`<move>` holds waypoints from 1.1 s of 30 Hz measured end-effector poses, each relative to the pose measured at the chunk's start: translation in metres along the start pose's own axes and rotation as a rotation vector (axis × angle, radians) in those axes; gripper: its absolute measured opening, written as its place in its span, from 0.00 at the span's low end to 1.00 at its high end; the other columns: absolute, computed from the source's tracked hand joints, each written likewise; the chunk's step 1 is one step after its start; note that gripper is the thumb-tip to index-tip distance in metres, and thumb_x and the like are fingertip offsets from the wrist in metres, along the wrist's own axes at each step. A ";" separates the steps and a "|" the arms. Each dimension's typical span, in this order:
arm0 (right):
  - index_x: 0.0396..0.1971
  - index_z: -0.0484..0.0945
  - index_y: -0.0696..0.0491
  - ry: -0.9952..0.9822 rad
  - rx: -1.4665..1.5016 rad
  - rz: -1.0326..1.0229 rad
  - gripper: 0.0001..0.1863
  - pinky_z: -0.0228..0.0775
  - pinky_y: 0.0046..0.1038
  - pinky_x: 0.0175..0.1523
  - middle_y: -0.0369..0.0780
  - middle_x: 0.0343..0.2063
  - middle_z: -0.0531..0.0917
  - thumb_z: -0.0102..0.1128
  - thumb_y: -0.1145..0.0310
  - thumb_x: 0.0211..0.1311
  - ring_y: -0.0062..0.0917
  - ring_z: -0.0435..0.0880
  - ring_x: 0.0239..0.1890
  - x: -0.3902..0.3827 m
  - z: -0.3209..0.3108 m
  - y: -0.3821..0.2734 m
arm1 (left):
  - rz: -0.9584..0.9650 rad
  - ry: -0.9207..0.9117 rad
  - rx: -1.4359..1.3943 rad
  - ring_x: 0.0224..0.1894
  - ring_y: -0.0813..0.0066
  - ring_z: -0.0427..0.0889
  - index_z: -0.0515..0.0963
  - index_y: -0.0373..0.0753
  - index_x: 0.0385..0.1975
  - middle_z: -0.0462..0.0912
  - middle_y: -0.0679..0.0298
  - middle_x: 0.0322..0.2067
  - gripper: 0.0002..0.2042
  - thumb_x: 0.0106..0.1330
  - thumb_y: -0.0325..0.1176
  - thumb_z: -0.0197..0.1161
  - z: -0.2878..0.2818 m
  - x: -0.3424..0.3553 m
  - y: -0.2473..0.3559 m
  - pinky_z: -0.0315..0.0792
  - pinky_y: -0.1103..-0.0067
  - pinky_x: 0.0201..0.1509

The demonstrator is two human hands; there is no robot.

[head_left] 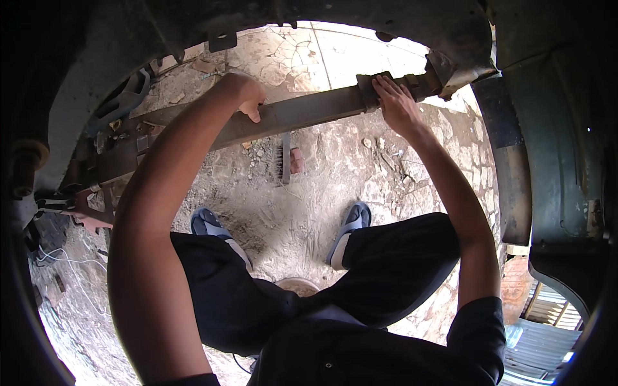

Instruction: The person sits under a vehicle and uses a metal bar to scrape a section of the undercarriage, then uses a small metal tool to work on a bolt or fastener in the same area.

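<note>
Above the dusty ground (241,186), both bent arms reach forward. The left hand (246,96) is clamped on a long metal bar (309,114), most fingers hidden; the right hand (400,108) lies with extended fingers over its collar (367,92). Dark and worn, the bar slants up rightward.

The head-worn fisheye looks steeply down over nearby hands (400,108) and ground (248,201).

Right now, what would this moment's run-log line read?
left grip: at bar, fingers mostly hidden | right grip: fingers over collar near bar's right end | ground: wire brush ahead of sandals
</note>
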State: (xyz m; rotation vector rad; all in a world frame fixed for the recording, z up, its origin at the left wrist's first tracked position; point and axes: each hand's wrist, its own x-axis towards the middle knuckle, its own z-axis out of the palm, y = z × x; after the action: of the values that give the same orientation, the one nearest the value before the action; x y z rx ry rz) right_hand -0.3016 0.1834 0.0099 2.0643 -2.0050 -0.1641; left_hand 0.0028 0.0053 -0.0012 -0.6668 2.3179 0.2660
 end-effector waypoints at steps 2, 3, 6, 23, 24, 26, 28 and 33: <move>0.63 0.67 0.51 0.030 0.022 0.002 0.24 0.54 0.38 0.71 0.39 0.66 0.66 0.50 0.72 0.67 0.30 0.62 0.69 -0.002 0.005 -0.003 | 0.010 -0.002 0.001 0.58 0.56 0.75 0.70 0.44 0.62 0.76 0.56 0.56 0.34 0.56 0.50 0.68 -0.005 0.001 0.003 0.71 0.65 0.57; 0.63 0.67 0.51 0.041 0.067 -0.007 0.24 0.54 0.38 0.71 0.39 0.66 0.67 0.50 0.72 0.67 0.30 0.62 0.69 -0.002 0.008 -0.012 | 0.023 0.018 0.024 0.56 0.56 0.77 0.72 0.44 0.60 0.78 0.57 0.54 0.32 0.56 0.52 0.67 -0.002 0.004 0.001 0.72 0.64 0.55; 0.63 0.67 0.52 0.016 0.179 -0.056 0.24 0.53 0.41 0.71 0.41 0.66 0.67 0.48 0.73 0.67 0.31 0.61 0.69 0.002 0.004 -0.013 | 0.058 0.066 0.078 0.51 0.57 0.80 0.76 0.44 0.55 0.82 0.60 0.49 0.29 0.56 0.55 0.66 0.005 0.011 -0.005 0.75 0.64 0.50; 0.64 0.64 0.52 -0.016 0.007 -0.125 0.24 0.47 0.45 0.73 0.40 0.67 0.65 0.42 0.72 0.68 0.29 0.58 0.71 0.012 0.005 -0.022 | -0.018 -0.004 0.034 0.58 0.56 0.75 0.69 0.45 0.62 0.75 0.58 0.58 0.33 0.56 0.50 0.68 -0.004 -0.001 0.000 0.70 0.65 0.58; 0.64 0.64 0.51 -0.022 -0.032 -0.061 0.24 0.47 0.44 0.73 0.40 0.67 0.65 0.43 0.72 0.69 0.28 0.59 0.71 0.012 0.005 -0.014 | -0.011 -0.011 0.034 0.58 0.56 0.75 0.69 0.45 0.62 0.75 0.58 0.58 0.33 0.56 0.50 0.68 -0.005 -0.001 0.000 0.70 0.65 0.58; 0.65 0.65 0.50 -0.034 -0.111 0.068 0.24 0.48 0.42 0.73 0.39 0.66 0.66 0.44 0.72 0.69 0.27 0.60 0.70 0.012 0.004 0.001 | 0.003 -0.024 0.035 0.59 0.56 0.74 0.68 0.45 0.63 0.74 0.58 0.58 0.34 0.56 0.50 0.68 -0.008 -0.002 0.001 0.70 0.65 0.58; 0.65 0.65 0.50 -0.001 -0.070 0.099 0.23 0.47 0.42 0.73 0.39 0.67 0.65 0.44 0.71 0.70 0.27 0.60 0.70 0.011 0.004 0.006 | 0.029 0.049 0.068 0.54 0.58 0.78 0.73 0.45 0.58 0.79 0.60 0.53 0.31 0.57 0.53 0.66 0.000 0.005 -0.007 0.73 0.65 0.53; 0.64 0.65 0.53 -0.039 0.145 0.006 0.23 0.44 0.44 0.74 0.40 0.67 0.65 0.41 0.73 0.70 0.29 0.58 0.71 0.011 0.003 -0.027 | -0.003 -0.021 0.037 0.58 0.56 0.74 0.68 0.45 0.63 0.74 0.57 0.58 0.34 0.56 0.51 0.68 -0.005 0.002 0.000 0.70 0.65 0.58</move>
State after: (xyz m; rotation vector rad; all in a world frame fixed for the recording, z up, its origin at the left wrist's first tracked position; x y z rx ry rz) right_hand -0.2755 0.1721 0.0013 2.1564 -2.1035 -0.0604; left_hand -0.0013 0.0022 0.0015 -0.6463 2.2962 0.2267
